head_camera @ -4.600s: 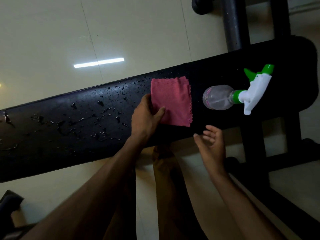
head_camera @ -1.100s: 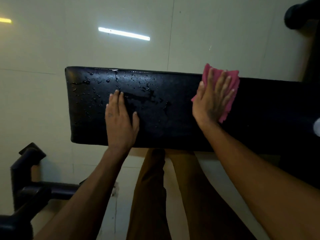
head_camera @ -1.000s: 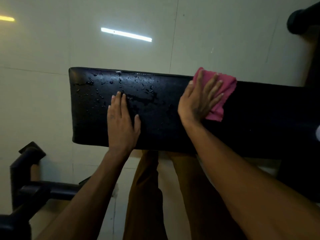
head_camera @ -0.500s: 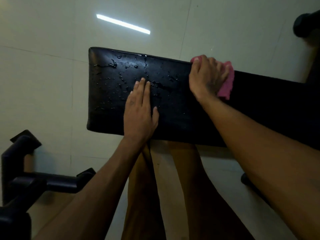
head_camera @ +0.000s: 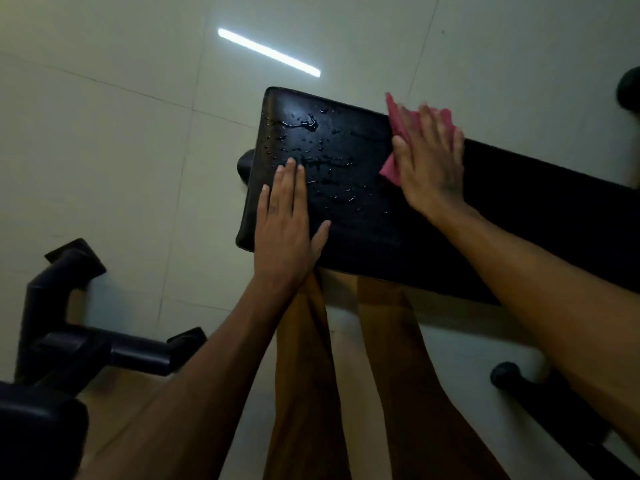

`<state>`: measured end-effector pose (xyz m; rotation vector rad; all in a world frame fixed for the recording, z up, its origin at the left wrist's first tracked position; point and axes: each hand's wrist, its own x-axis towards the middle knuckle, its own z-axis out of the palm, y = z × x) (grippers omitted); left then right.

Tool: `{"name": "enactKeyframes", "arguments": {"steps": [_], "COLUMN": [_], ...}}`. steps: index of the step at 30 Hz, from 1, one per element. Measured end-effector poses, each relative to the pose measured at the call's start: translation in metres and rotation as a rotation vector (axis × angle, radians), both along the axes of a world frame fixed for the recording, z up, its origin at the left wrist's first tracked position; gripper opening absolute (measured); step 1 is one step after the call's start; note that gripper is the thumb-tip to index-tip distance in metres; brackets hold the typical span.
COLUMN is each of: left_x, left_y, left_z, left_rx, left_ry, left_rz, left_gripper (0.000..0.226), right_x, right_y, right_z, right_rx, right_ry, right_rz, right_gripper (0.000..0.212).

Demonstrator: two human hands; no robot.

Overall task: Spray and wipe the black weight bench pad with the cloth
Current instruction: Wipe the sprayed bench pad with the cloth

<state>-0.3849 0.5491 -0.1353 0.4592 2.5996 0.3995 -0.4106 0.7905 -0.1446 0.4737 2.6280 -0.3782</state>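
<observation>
The black weight bench pad (head_camera: 363, 216) runs across the view, its left end beaded with spray droplets (head_camera: 311, 147). The right hand (head_camera: 429, 164) presses the pink cloth (head_camera: 391, 168) flat against the pad's far edge, fingers spread and straight — no closed grip, just palm pressure to drag the cloth over the wet patch. The left hand (head_camera: 287, 223) lies flat and open on the near left end, likely to brace the body and steady the pad during the wipe.
</observation>
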Motion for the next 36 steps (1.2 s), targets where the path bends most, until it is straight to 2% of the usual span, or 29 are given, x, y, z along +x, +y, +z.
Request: {"name": "enactKeyframes", "arguments": {"steps": [3,5,7,10,13,15,17,20,23,26,29,31,33,36], "left_x": [0.011,0.019,0.026,0.036,0.035,0.027,0.015,-0.003,-0.019,-0.029,-0.039,-0.041,-0.036,-0.019], "left_y": [-0.001,-0.003,-0.008,-0.027,-0.05,-0.06,-0.063,-0.058,-0.043,-0.021,-0.004,0.0,0.004,0.016], "left_z": [-0.001,0.001,0.004,0.013,0.02,0.022,0.022,0.018,0.013,0.004,-0.012,-0.023,-0.029,-0.024], "left_rx": [0.031,0.057,0.118,0.291,0.367,0.353,0.351,0.366,0.339,0.233,0.066,0.012,-0.002,-0.001], "left_ry": [0.008,-0.007,-0.036,-0.088,-0.028,0.025,0.053,0.088,0.097,0.105,0.08,0.077,0.083,0.058], "left_rz": [0.07,0.103,0.164,0.383,0.559,0.575,0.552,0.503,0.347,0.059,-0.09,-0.059,0.022,0.253], "left_gripper": [0.085,0.084,0.078,0.066,0.057,0.054,0.052,0.049,0.051,0.059,0.072,0.077,0.079,0.075], "right_x": [-0.016,-0.034,-0.046,-0.056,-0.04,-0.019,-0.004,-0.001,0.005,0.025,0.05,0.062,0.065,0.062], "right_y": [-0.031,-0.063,-0.098,-0.137,-0.146,-0.146,-0.145,-0.138,-0.11,-0.058,-0.007,0.012,0.022,0.024], "right_z": [-0.006,-0.009,-0.012,-0.015,-0.011,-0.006,0.0,0.014,0.026,0.028,0.025,0.021,0.016,0.016], "right_rx": [0.05,0.04,0.011,-0.002,-0.023,-0.055,-0.121,-0.291,-0.386,-0.209,-0.059,-0.052,-0.093,-0.152], "right_ry": [-0.021,0.009,0.059,0.078,0.072,0.055,0.019,0.013,0.137,0.186,0.034,-0.087,-0.13,-0.151], "right_rz": [-0.159,-0.128,0.024,0.265,0.498,0.665,0.72,0.655,0.395,0.215,0.139,0.153,0.198,0.205], "right_gripper": [0.054,0.054,0.055,0.058,0.056,0.054,0.055,0.059,0.059,0.061,0.067,0.066,0.067,0.07]}}
